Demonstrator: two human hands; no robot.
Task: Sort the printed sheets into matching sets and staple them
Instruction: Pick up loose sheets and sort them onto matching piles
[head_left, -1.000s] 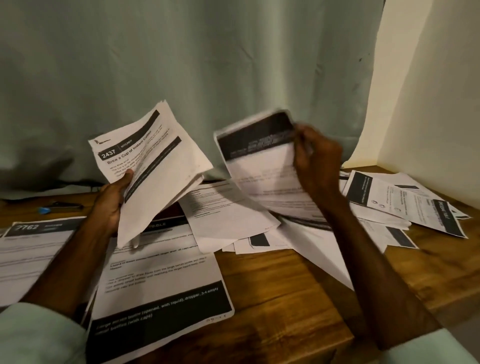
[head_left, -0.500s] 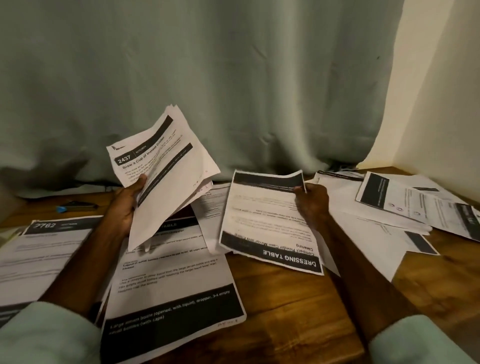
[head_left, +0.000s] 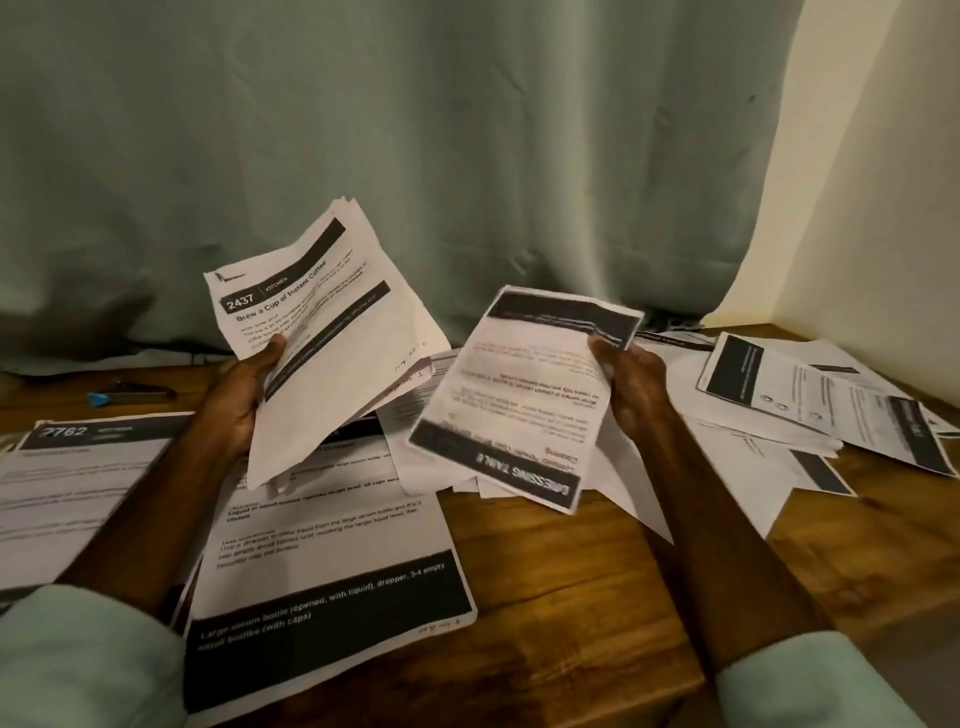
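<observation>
- The left hand (head_left: 244, 395) is up off the worktop (head_left: 571, 597), grip clamped on the coffee bundle (head_left: 332, 338). That's several sheets fanned a bit at the top, and the front page reads "2437 KITCHEN, Brew a Cup of Instant Coffee". The thumb lies across the front and the fingers are behind.
- The right hand (head_left: 631, 384) has its grip pinched on the far right corner of the DRESSING TABLE sheet (head_left: 519, 405), thumb on the black header band. The sheet is in the air and tilted, and the print reads upside down from here. It's kinda blurry, so the small text is unreadable.
- The two held lots are near each other but apart, bundle on the left, single sheet on the right.
- Flat on the worktop at the far left is the 2762 sheet (head_left: 78, 483). Beside it is the serum bottle sheet (head_left: 322, 561), with a big black band at its near end ("Large serum bottle (opened, with liquid), dropper..."). The left forearm covers where they meet.
- Loose sheets (head_left: 727, 467) lie in a messy overlap under and behind the held single sheet, spreading right.
- The right-side pile (head_left: 810, 405) sits by the wall (head_left: 883, 208) corner. Its top page has a black panel at the left end.
- A dark object with a blue end (head_left: 130, 393) lies at the back left of the worktop, near the curtain (head_left: 415, 156). It's too dim to tell what it is.
- Pale green sleeves (head_left: 78, 660) show at both bottom corners.
</observation>
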